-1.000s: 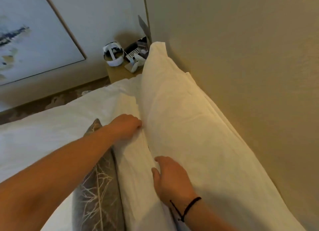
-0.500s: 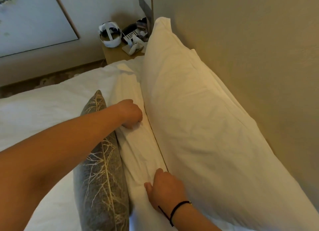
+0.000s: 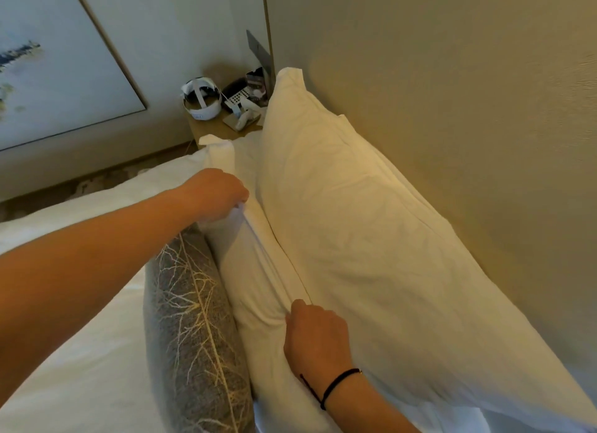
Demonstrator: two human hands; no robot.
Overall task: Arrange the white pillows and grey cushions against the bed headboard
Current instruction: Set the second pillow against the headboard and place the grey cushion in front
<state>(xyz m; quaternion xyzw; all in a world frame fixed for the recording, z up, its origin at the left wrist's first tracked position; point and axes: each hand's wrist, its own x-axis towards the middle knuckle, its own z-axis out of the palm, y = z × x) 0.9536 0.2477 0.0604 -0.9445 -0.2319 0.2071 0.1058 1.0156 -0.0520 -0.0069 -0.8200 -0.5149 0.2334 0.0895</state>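
A large white pillow leans upright against the beige headboard. In front of it stands a second white pillow, lower and narrower in view. My left hand grips that pillow's top edge, fingers curled into the fabric. Nearer to me, my right hand, with a black cord on the wrist, pinches the same pillow's upper edge. A grey cushion with a pale branch pattern stands on edge against the front of the second pillow.
White bedding covers the bed to the left. A wooden bedside table at the far end holds a white headset, a phone and small items. A framed picture hangs on the left wall.
Both hands have closed on the front pillow's top edge and pulled it up. It now stands higher beside the grey cushion. The view has shifted slightly.
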